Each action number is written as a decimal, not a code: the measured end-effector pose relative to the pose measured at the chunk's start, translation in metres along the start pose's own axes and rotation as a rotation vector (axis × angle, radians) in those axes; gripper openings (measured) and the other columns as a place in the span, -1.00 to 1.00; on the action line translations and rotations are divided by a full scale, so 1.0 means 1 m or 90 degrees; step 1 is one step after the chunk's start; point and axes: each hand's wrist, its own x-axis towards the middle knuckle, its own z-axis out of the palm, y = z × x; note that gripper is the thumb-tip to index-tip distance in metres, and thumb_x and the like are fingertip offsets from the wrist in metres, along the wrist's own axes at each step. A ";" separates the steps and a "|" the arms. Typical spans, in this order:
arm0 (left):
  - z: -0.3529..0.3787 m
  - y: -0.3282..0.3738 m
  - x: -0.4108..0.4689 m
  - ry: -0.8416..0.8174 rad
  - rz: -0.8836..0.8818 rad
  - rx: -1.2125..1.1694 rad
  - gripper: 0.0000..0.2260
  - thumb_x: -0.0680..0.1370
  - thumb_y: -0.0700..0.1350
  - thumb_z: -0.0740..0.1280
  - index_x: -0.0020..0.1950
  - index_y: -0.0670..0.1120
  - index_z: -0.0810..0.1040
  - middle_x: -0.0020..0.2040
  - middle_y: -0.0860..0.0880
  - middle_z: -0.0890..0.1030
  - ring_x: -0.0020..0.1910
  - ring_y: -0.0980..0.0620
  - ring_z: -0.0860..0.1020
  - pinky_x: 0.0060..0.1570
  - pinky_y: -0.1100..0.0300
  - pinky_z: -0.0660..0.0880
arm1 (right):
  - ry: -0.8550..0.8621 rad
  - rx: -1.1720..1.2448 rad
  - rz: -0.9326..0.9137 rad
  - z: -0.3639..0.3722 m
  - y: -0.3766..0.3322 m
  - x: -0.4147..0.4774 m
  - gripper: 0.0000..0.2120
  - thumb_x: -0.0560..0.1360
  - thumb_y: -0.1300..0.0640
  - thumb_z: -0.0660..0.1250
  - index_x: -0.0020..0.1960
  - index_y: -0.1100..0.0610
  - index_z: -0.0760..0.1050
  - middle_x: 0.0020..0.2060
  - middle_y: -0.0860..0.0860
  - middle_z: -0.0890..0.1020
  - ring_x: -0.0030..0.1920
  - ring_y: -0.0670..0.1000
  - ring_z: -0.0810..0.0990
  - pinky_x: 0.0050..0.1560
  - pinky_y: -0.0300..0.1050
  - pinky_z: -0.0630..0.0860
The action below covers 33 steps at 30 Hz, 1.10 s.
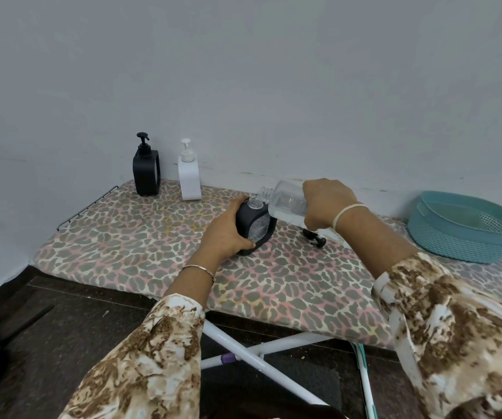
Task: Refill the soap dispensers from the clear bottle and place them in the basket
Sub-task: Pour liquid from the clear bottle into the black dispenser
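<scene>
Head view: left hand (228, 234) clamps the stiff black dispenser (255, 228) mid-board, right hand (325, 204) grips the light, likely slippery clear bottle (286, 204) round its body, tipped neck-to-neck.

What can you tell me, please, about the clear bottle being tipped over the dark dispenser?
The clear bottle looks like transparent plastic with a threaded, uncapped neck. It is tilted, neck down and to the left, mouth at the open top of the dark dispenser. It is partly filled with clear liquid. The right hand grips its base end.

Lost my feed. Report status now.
Left hand steadies black dispenser. Right hand tilts clear bottle at its neck. Basket empty. No obstruction.
</scene>
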 end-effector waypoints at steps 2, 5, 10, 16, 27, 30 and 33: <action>0.000 0.000 0.000 0.001 0.000 0.003 -0.09 0.29 -0.20 0.55 0.52 0.09 0.15 0.32 -0.06 0.49 0.17 -0.13 0.54 0.12 0.03 0.52 | 0.002 0.000 -0.001 0.000 0.000 0.000 -0.83 0.40 0.30 0.31 -0.05 0.15 0.39 -0.33 -0.01 0.38 -0.18 0.07 0.46 -0.26 -0.13 0.37; 0.000 0.000 0.000 0.002 0.001 0.001 -0.09 0.30 -0.19 0.56 0.52 0.09 0.15 0.33 -0.06 0.49 0.18 -0.13 0.53 0.13 0.02 0.51 | 0.003 0.001 -0.003 0.000 0.000 -0.001 -0.83 0.40 0.31 0.30 -0.05 0.15 0.39 -0.32 0.00 0.38 -0.19 0.07 0.46 -0.28 -0.13 0.36; 0.000 0.000 0.000 0.004 0.002 0.000 -0.09 0.29 -0.19 0.56 0.52 0.09 0.15 0.33 -0.06 0.49 0.18 -0.12 0.54 0.12 0.05 0.51 | 0.002 -0.001 -0.001 0.000 0.000 0.000 -0.83 0.40 0.31 0.30 -0.06 0.15 0.39 -0.32 0.00 0.40 -0.20 0.06 0.46 -0.38 -0.18 0.32; 0.000 -0.001 0.000 0.005 0.000 0.002 -0.09 0.29 -0.19 0.56 0.52 0.09 0.15 0.33 -0.07 0.49 0.18 -0.13 0.54 0.13 0.03 0.52 | 0.004 0.004 -0.002 0.000 0.000 0.000 -0.82 0.39 0.30 0.31 -0.05 0.15 0.39 -0.32 0.00 0.39 -0.19 0.07 0.47 -0.26 -0.12 0.38; 0.000 0.000 0.000 0.002 -0.003 -0.001 -0.09 0.30 -0.20 0.56 0.52 0.09 0.14 0.33 -0.07 0.49 0.18 -0.13 0.53 0.14 0.01 0.51 | -0.004 0.033 0.011 0.006 0.001 -0.001 -0.82 0.37 0.30 0.33 -0.06 0.15 0.42 -0.31 -0.01 0.41 -0.20 0.06 0.48 -0.33 -0.15 0.37; 0.001 0.001 -0.001 0.002 -0.004 -0.002 -0.09 0.30 -0.20 0.56 0.52 0.10 0.15 0.33 -0.06 0.49 0.18 -0.13 0.53 0.14 0.03 0.51 | -0.013 0.041 0.017 0.007 0.001 -0.003 -0.80 0.36 0.30 0.34 -0.04 0.16 0.44 -0.30 0.00 0.43 -0.19 0.06 0.49 -0.33 -0.16 0.38; 0.000 0.001 -0.001 0.002 -0.007 0.002 -0.09 0.30 -0.20 0.55 0.52 0.11 0.14 0.32 -0.05 0.49 0.16 -0.12 0.54 0.13 0.03 0.52 | -0.017 0.043 0.021 0.006 0.002 -0.002 -0.81 0.36 0.29 0.35 -0.04 0.16 0.44 -0.28 0.01 0.45 -0.19 0.07 0.49 -0.36 -0.18 0.35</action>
